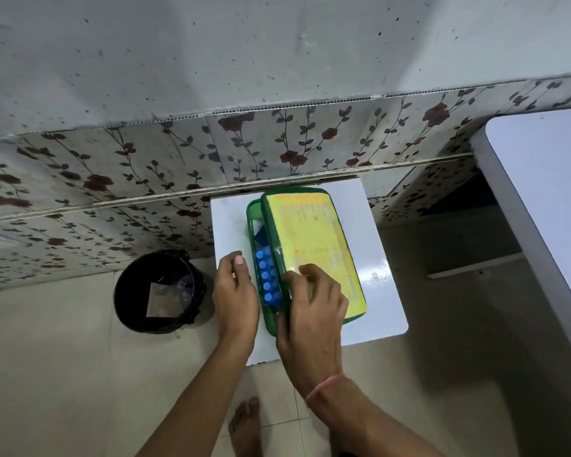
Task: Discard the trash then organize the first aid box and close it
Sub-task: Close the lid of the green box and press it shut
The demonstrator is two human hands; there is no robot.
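Speckled grey wall above rose-patterned tiles; beige tiled floor, white table at right.

first aid box on stool, bin left of stool, table right

dim, soft indoor light; glare on the white table; wide-angle bending at edges; right hand slightly blurred.

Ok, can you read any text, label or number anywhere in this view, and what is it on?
Nothing is legible.
Yellow sheet on the green lid: rows of orange print, too blurred to read.
Blue-capped bottles in the first aid box: no readable label.
Black bin: no text visible.
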